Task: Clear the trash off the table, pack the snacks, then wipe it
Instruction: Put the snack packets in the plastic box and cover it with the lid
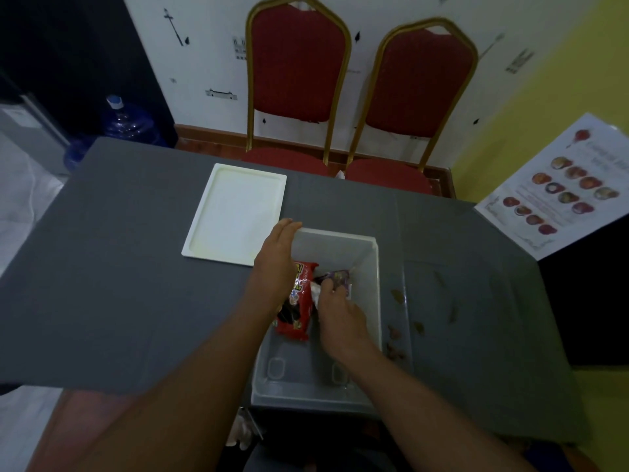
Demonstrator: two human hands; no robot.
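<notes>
A clear plastic bin stands on the grey table in front of me. Inside it lies a red snack packet with a small purple packet beside it. My right hand reaches into the bin and pinches the purple packet. My left hand rests flat with its fingers apart against the bin's left rim, above the red packet. The bin's white lid lies flat on the table to the left. Brown stains and crumbs mark the table right of the bin.
Two red chairs with gold frames stand at the table's far side. A printed menu sheet lies at the right edge. A blue water bottle stands on the floor at the back left.
</notes>
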